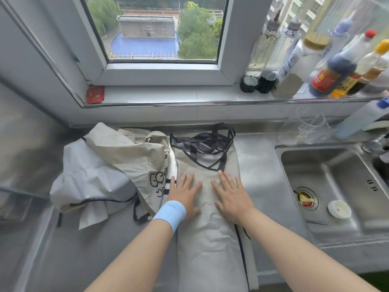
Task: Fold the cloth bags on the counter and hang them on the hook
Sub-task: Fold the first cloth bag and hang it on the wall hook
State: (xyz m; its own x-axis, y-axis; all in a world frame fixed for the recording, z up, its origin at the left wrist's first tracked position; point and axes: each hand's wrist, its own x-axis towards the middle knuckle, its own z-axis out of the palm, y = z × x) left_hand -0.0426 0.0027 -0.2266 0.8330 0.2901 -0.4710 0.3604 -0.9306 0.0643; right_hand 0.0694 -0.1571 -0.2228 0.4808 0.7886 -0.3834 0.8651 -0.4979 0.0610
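Left hand [185, 197], right hand [231, 197] spread flat, pressing beige black-trimmed cloth bag [210, 260]; long axis 6–12 o'clock, black handles [202, 144] at 12.

Bare surface [259, 165] between the folded bag [208, 239] and the sink [328, 182], heap of unfolded bags [105, 171] crowding the left, bottles [328, 70] lining the windowsill [168, 95] at right, near surface edge free.
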